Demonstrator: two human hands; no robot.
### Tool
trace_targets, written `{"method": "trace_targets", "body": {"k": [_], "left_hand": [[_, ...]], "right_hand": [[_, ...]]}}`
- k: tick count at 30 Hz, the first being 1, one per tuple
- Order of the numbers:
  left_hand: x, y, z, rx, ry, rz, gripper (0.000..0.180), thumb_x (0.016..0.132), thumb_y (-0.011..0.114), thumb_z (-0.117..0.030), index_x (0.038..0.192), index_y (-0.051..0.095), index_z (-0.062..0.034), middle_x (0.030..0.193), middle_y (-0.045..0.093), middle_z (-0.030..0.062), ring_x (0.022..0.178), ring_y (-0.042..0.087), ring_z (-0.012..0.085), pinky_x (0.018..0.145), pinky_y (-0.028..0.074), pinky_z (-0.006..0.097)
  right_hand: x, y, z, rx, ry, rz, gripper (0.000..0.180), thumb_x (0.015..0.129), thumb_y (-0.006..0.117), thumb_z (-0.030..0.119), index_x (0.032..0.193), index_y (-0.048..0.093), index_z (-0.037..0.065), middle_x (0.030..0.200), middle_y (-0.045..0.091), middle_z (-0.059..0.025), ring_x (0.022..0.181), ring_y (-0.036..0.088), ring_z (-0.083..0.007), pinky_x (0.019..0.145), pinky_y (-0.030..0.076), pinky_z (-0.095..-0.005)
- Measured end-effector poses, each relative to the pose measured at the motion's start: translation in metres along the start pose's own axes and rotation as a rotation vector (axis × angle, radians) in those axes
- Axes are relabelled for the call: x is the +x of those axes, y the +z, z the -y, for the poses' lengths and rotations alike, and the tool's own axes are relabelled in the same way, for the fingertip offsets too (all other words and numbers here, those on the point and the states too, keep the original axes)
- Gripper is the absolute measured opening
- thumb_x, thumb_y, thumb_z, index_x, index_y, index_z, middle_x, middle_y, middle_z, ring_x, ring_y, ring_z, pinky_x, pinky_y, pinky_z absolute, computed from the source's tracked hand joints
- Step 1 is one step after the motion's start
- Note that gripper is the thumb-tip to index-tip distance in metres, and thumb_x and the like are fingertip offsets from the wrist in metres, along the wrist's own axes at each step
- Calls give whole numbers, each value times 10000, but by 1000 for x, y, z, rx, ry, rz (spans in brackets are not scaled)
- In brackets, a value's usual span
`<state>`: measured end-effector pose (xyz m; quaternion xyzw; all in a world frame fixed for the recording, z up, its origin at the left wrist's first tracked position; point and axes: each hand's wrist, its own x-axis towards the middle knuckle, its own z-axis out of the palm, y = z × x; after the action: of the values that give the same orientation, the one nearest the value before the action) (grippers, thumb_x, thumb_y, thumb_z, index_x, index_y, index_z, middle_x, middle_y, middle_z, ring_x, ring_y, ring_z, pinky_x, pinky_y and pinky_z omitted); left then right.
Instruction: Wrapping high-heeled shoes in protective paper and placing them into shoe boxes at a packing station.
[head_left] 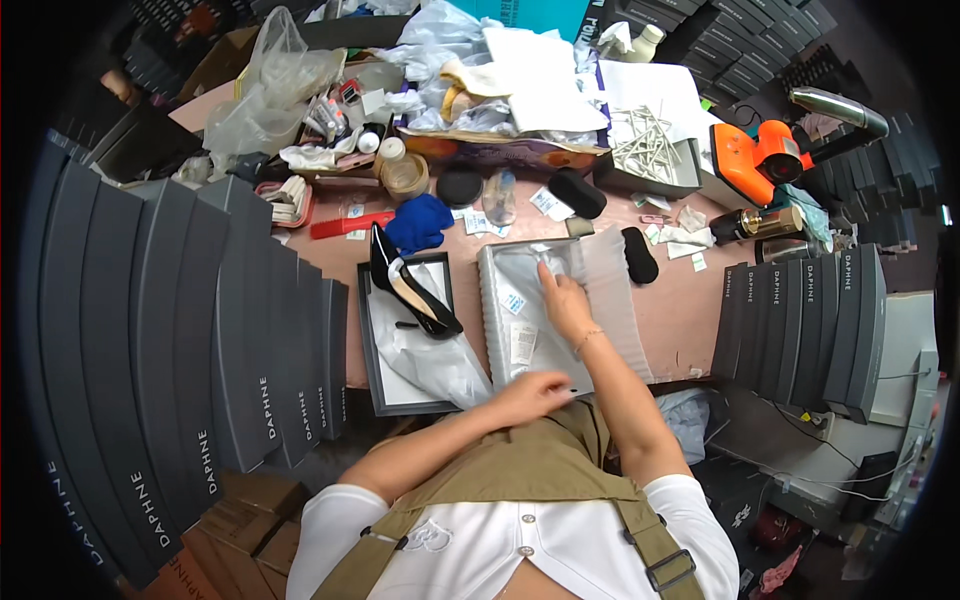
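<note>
Lengthwise near-to-far, open box [502, 279]

Head-worn fisheye view, downward over table [682, 312]

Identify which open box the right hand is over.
The right box: packets inside, right hand over it. The dark-rimmed left box holds a black heel.

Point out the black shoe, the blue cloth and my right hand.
Black shoe [408, 285], head view: pale lining.
Blue cloth [420, 223], head view: bunched middle.
Right hand [568, 304], head view: back of hand.
</note>
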<state>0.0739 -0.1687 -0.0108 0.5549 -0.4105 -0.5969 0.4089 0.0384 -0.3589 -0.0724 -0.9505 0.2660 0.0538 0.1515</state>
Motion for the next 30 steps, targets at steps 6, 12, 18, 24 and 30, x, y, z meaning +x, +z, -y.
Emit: {"method": "trace_targets", "body": {"k": [6,12,18,24,30], "left_hand": [[-13,-16,-7,-909,-204,-353,619,963,522,-377,1439,280,-64,1423,386,43,1295,386,188,1041,359,337],[13,8,14,-1119,-2,-529,530,947,577,-244,1387,332,-82,1357,448,55,1240,439,186,1021,387,347],[-12,-31,17,-932,120,-509,597,902,647,-285,1372,351,-65,1314,494,93,1173,512,213,993,426,373],[-26,-56,29,-983,202,-603,734,838,717,-322,1403,318,-77,1304,504,84,1164,520,216,1005,416,361],[-53,-62,2,-258,256,-536,852,740,796,-114,1413,283,-17,1327,468,118,1192,469,203,1014,378,326]], "right_hand": [[-35,-71,28,598,-23,-418,311,815,532,-22,1113,617,4,952,613,-208,887,598,-379,791,480,-424],[-72,-69,82,705,120,-480,356,801,680,126,1119,586,-3,1033,602,-176,996,562,-314,829,441,-380],[-87,-98,76,664,62,-176,224,813,683,200,873,599,2,727,619,-143,659,607,-349,612,482,-390],[-133,-86,87,310,-240,399,246,819,677,231,898,621,5,811,638,-187,734,618,-371,648,486,-416],[-86,-154,90,465,-85,-231,374,813,673,332,984,586,11,842,624,-147,735,641,-304,640,506,-389]]}}
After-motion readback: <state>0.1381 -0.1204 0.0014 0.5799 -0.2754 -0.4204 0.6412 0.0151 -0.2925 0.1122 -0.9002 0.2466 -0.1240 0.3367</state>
